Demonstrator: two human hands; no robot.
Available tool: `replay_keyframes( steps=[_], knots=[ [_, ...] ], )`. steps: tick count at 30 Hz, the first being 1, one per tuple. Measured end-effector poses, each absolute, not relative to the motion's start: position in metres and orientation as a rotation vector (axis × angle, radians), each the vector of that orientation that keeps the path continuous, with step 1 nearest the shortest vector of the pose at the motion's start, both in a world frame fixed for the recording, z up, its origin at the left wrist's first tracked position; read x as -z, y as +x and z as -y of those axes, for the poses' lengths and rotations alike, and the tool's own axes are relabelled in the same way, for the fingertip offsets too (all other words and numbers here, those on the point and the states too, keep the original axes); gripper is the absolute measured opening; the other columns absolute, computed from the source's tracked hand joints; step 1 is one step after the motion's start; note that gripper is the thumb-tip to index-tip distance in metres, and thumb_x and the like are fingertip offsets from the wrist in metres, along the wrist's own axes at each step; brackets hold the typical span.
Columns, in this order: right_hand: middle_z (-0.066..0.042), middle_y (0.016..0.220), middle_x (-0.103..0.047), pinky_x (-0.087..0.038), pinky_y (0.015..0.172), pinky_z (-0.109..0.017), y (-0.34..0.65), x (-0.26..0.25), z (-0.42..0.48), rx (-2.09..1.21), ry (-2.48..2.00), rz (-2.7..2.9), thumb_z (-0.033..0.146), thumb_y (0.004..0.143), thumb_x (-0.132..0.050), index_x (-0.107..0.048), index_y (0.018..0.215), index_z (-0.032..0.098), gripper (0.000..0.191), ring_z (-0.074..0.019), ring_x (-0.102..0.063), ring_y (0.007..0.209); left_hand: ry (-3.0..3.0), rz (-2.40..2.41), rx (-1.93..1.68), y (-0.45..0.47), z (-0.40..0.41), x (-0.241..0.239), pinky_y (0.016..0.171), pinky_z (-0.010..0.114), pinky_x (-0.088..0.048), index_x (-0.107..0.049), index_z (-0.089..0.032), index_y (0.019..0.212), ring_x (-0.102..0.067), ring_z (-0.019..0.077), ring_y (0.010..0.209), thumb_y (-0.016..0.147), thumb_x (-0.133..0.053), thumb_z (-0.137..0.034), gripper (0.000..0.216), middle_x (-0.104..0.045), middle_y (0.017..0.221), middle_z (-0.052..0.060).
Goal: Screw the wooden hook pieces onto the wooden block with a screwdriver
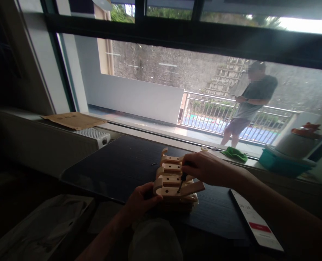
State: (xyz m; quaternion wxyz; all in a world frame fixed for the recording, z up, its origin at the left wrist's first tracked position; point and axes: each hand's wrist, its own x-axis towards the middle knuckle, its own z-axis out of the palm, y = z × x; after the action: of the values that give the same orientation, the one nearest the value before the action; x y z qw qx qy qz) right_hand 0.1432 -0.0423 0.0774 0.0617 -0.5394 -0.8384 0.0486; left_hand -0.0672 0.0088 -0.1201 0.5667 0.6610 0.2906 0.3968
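A light wooden piece with curved ends and dark holes lies on top of a stack at the front of the dark table. Several similar pieces stand in a row behind it. My left hand grips the near piece at its left end, thumb in front. My right hand is closed round a screwdriver, whose shaft slants down to a hole in the near piece. Whether a screw sits under the tip is too small to tell. A small screw lies on the table left of the pieces.
A phone with a lit screen lies right of the stack. A green cloth and a teal box are on the windowsill. Back left lies a brown envelope. A person stands outside the window.
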Motion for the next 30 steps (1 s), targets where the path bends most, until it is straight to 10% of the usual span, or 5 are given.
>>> replay_keyframes(
  steps=[30],
  knots=[
    [0.001,0.072,-0.063,-0.028,0.050,-0.021,0.147,-0.086,0.043,-0.081,-1.635,2.574,0.035,0.086,-0.047,-0.066,0.096,0.023,0.024,-0.0081,-0.048,0.055,1.575,-0.730,-0.924,-0.066,-0.006,0.110,0.082,0.029,-0.050,-0.065,-0.014,0.101,-0.062,0.0245,0.096,0.072,-0.070,-0.035,0.036,-0.070,0.099,0.004]
  ],
)
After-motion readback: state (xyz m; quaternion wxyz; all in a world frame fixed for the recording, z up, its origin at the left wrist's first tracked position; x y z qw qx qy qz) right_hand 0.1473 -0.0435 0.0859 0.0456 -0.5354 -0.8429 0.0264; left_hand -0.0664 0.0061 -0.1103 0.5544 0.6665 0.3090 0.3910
